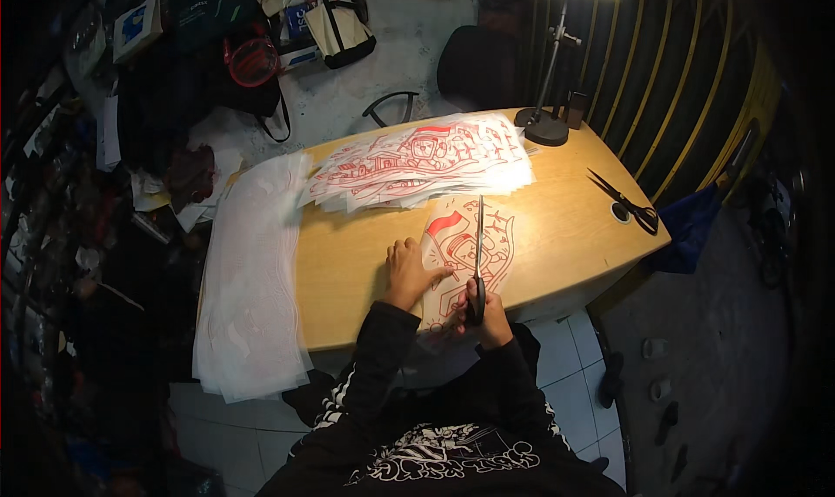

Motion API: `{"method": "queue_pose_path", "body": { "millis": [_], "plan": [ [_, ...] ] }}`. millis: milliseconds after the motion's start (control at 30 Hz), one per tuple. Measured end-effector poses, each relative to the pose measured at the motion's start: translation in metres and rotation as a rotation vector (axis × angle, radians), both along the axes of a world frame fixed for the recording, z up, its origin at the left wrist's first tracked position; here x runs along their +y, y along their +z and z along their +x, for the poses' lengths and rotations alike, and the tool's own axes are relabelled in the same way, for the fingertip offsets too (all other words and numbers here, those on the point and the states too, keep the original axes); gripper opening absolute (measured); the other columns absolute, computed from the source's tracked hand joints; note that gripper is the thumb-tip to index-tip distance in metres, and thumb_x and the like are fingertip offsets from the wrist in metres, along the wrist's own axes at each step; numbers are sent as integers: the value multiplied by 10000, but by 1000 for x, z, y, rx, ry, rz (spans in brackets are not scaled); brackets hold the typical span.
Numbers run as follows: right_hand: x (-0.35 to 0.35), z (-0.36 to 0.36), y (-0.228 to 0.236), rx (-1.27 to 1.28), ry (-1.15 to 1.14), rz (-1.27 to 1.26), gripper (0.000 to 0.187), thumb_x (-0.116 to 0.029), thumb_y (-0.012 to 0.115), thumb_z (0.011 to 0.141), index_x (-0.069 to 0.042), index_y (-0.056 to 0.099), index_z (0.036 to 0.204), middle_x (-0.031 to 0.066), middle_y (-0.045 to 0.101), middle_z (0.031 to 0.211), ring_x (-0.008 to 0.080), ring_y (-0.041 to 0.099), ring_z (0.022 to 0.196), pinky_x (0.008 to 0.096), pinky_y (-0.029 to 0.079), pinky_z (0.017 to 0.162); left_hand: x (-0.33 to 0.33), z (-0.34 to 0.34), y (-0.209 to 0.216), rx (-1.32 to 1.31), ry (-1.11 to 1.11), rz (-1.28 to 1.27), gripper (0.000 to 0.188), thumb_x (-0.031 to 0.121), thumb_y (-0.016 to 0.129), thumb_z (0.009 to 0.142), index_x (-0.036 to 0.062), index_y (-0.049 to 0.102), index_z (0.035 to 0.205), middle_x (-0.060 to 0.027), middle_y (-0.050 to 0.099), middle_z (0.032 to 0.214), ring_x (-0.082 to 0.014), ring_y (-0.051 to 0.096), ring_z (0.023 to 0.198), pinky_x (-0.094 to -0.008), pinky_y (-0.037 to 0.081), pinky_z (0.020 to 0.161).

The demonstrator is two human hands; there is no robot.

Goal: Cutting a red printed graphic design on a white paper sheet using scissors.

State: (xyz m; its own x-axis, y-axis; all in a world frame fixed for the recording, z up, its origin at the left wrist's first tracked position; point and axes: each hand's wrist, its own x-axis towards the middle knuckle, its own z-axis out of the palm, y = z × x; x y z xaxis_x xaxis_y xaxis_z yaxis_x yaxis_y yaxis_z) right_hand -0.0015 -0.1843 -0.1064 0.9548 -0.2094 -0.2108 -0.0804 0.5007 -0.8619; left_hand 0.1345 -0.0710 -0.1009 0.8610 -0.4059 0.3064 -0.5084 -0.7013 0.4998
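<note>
A translucent sheet with a red cartoon print (pixel 448 227) lies near the table's front edge, its near end reaching over the edge. On its left side rests my left hand (pixel 410 273), fingers apart on the tabletop and thumb lying on the sheet. My right hand (pixel 492 321) is closed round the black handles of a pair of scissors (pixel 478 271). The long blades point away from me over the sheet's right part. Whether they are parted around the paper I cannot make out.
A stack of red-printed sheets (pixel 417 162) lies at the table's back, and pale sheets (pixel 248 280) overhang its left end. A lamp (pixel 546 127) stands at the far right. Another pair of black scissors (pixel 642 214) lies by a tape roll (pixel 620 212) on the wooden table (pixel 565 227).
</note>
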Motion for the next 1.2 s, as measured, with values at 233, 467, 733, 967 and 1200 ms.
{"method": "queue_pose_path", "body": {
  "millis": [233, 467, 733, 967, 1200],
  "plan": [
    [0, -10, -9, -117, 41, 11, 419, -423, 520, 911, -36, 523, 752, 40, 520, 587, 153, 526, 456, 266, 431, 424, 4, 4, 1, 219, -236, -246, 407, 290, 749, 703, 6, 567, 930, -169, 623, 841, -278, 621, 801, -376, 479, 699],
    [-10, -81, 6, -192, 84, -41, 423, -407, 486, 931, -9, 498, 788, 32, 486, 579, 142, 517, 475, 267, 429, 459, 18, 26, 58, 390, -440, -531, 355, 93, 698, 770, 45, 552, 1090, -40, 615, 789, -72, 568, 614, -215, 439, 526],
    [-20, -114, 2, -201, 47, -46, 447, -435, 470, 927, -9, 497, 793, 34, 489, 577, 147, 519, 474, 264, 417, 462, -5, 172, 123, 77, -425, -354, 715, 109, 756, 688, 78, 398, 1307, -136, 645, 930, -175, 625, 763, -293, 491, 702],
    [-20, -144, -24, 7, 32, -123, 414, -394, 498, 929, -4, 527, 794, 37, 525, 592, 131, 535, 500, 248, 427, 463, -26, 233, 83, -96, -164, -90, 933, 93, 756, 657, 126, 209, 1412, -264, 589, 1055, -411, 548, 1037, -428, 435, 882],
    [-15, -174, -61, 153, 70, -329, 200, -209, 645, 863, -29, 577, 808, -6, 585, 687, 61, 553, 614, 209, 439, 566, -25, 237, 71, -253, -198, 114, 845, 79, 696, 729, 231, 222, 1412, -178, 510, 1247, -393, 489, 1120, -438, 427, 913]
  ]
}}
